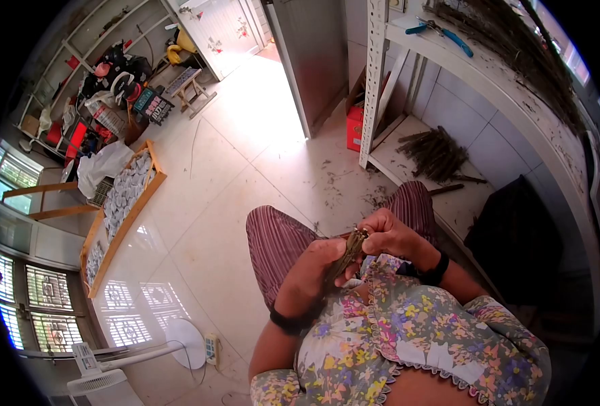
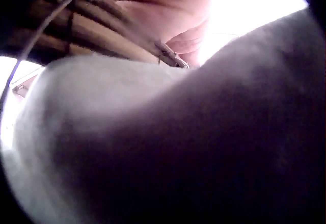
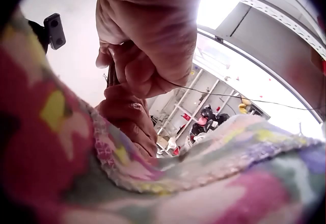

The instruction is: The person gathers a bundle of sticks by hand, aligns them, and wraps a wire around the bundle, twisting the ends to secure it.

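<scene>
Both hands are together, the left hand [image 1: 313, 265] gripping a stick bundle [image 1: 349, 252], the right hand [image 1: 393, 235] pinching its end.

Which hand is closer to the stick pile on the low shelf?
Right: the right hand is left of the stick pile; the left hand is farther left.

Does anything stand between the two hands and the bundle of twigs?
Nothing visible does: the left hand grips the bundle of twigs directly, and the right hand has its fingers at one end.
</scene>
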{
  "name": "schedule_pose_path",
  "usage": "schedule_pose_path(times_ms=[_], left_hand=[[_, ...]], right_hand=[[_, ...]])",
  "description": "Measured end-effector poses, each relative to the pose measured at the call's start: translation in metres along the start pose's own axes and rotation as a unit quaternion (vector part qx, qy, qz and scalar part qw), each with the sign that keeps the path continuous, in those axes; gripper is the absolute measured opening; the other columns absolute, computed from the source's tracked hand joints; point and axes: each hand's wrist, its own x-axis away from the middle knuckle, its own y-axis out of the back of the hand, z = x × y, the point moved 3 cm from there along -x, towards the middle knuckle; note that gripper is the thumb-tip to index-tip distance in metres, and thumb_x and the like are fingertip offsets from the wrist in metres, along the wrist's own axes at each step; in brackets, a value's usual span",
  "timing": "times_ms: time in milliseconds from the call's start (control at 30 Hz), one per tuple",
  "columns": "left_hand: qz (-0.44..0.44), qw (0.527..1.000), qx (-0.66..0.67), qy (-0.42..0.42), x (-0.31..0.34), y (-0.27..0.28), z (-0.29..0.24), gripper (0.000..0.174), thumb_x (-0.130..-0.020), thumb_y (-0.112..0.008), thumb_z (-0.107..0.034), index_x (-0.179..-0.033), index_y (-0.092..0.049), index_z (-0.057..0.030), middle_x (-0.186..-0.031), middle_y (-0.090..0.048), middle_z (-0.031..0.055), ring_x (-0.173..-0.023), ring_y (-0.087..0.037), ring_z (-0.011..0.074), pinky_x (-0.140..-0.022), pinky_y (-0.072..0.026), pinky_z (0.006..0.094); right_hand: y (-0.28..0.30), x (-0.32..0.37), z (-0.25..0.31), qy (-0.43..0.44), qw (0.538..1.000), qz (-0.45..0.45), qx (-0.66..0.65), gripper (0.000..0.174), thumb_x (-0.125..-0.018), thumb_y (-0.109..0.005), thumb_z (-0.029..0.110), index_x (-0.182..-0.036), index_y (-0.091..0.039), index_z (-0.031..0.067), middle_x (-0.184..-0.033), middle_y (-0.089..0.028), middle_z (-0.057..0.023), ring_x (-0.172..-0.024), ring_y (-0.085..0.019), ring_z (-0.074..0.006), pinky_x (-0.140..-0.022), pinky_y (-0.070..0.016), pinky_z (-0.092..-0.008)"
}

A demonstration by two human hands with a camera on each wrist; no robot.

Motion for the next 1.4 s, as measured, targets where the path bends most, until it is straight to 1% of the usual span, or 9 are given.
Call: schedule_pose_path(times_ms=[500, 800, 900, 1000, 1067, 1100, 1200, 1267, 1400], left_hand=[[-0.093, 0.990, -0.091, -0.052, 0.003, -0.001, 0.002, 0.033, -0.093, -0.049, -0.035, -0.082, -0.058, -0.0045, -0.066, -0.049, -0.0044, -0.054, -0.039, 0.0024, -0.050, -0.0284, 0.0167], [-0.024, 0.997, -0.055, -0.052, 0.010, -0.006, -0.005, 0.034, -0.092, -0.054, -0.030, -0.089, -0.063, 0.0020, -0.061, -0.047, -0.0032, -0.053, -0.039, 0.0049, -0.048, -0.0293, 0.0213], [0.003, 0.987, -0.151, -0.051, 0.007, -0.005, 0.001, 0.034, -0.093, -0.053, -0.031, -0.086, -0.064, 0.0011, -0.061, -0.047, -0.0041, -0.054, -0.038, 0.0038, -0.048, -0.0287, 0.0204], [0.026, 0.956, -0.287, -0.062, 0.004, -0.003, 0.001, 0.029, -0.091, -0.055, -0.028, -0.085, -0.064, -0.0006, -0.061, -0.053, 0.0004, -0.051, -0.046, 0.0122, -0.049, -0.0350, 0.0253], [-0.024, 0.860, -0.495, -0.123, 0.004, -0.008, -0.005, 0.024, -0.089, -0.056, -0.025, -0.086, -0.064, -0.0025, -0.065, -0.058, 0.0070, -0.056, -0.053, 0.0220, -0.052, -0.0403, 0.0310], [-0.050, 0.792, -0.589, -0.153, 0.005, -0.011, -0.008, 0.021, -0.088, -0.056, -0.023, -0.087, -0.065, -0.0035, -0.068, -0.061, 0.0104, -0.058, -0.057, 0.0269, -0.053, -0.0430, 0.0338], [-0.122, 0.738, -0.653, -0.124, 0.004, -0.015, -0.006, 0.016, -0.084, -0.058, -0.019, -0.089, -0.064, -0.0054, -0.077, -0.062, 0.0168, -0.071, -0.060, 0.0355, -0.060, -0.0469, 0.0401], [-0.175, 0.723, -0.656, -0.127, 0.002, -0.010, 0.000, 0.018, -0.087, -0.055, -0.022, -0.092, -0.063, -0.0064, -0.080, -0.063, 0.0169, -0.075, -0.061, 0.0366, -0.062, -0.0483, 0.0416], [-0.321, 0.730, -0.577, -0.177, 0.001, 0.001, 0.002, 0.020, -0.089, -0.053, -0.022, -0.096, -0.063, -0.0059, -0.078, -0.062, 0.0171, -0.073, -0.062, 0.0342, -0.062, -0.0481, 0.0394]], right_hand=[[0.002, -0.004, -0.001, 0.010, 0.999, -0.030, -0.004, 0.033, -0.087, -0.062, 0.016, -0.060, -0.042, 0.0118, -0.056, -0.040, 0.0086, -0.050, -0.031, 0.0000, -0.044, -0.0225, -0.0199], [0.010, -0.010, -0.015, 0.046, 0.984, -0.018, -0.172, 0.035, -0.094, -0.053, 0.026, -0.066, -0.038, 0.0101, -0.059, -0.032, 0.0045, -0.051, -0.028, -0.0062, -0.047, -0.0247, -0.0227], [0.009, -0.014, -0.012, 0.031, 0.985, -0.003, -0.167, 0.035, -0.094, -0.052, 0.028, -0.067, -0.041, 0.0087, -0.058, -0.034, 0.0027, -0.050, -0.029, -0.0096, -0.047, -0.0263, -0.0246], [0.004, -0.018, -0.001, 0.024, 0.989, 0.013, -0.142, 0.033, -0.096, -0.048, 0.025, -0.067, -0.042, 0.0090, -0.058, -0.035, 0.0027, -0.050, -0.029, -0.0095, -0.047, -0.0262, -0.0244], [0.003, -0.022, 0.002, 0.023, 0.993, 0.012, -0.112, 0.033, -0.097, -0.047, 0.023, -0.068, -0.042, 0.0088, -0.058, -0.036, 0.0027, -0.050, -0.029, -0.0093, -0.047, -0.0262, -0.0241], [0.001, -0.021, 0.004, 0.017, 0.999, 0.006, -0.029, 0.031, -0.097, -0.048, 0.021, -0.069, -0.044, 0.0075, -0.059, -0.039, 0.0013, -0.050, -0.032, -0.0095, -0.048, -0.0282, -0.0244], [-0.012, -0.017, 0.017, 0.041, 0.979, -0.007, 0.202, 0.027, -0.095, -0.049, 0.017, -0.072, -0.049, 0.0032, -0.060, -0.046, -0.0033, -0.053, -0.042, -0.0124, -0.050, -0.0350, -0.0269], [-0.031, -0.011, 0.028, 0.111, 0.938, -0.009, 0.330, 0.024, -0.093, -0.053, 0.015, -0.074, -0.052, -0.0002, -0.062, -0.051, -0.0069, -0.056, -0.051, -0.0172, -0.053, -0.0404, -0.0304], [-0.043, -0.003, 0.032, 0.271, 0.896, -0.002, 0.350, 0.016, -0.085, -0.062, 0.010, -0.078, -0.054, -0.0011, -0.069, -0.055, -0.0153, -0.064, -0.055, -0.0362, -0.056, -0.0416, -0.0378]])
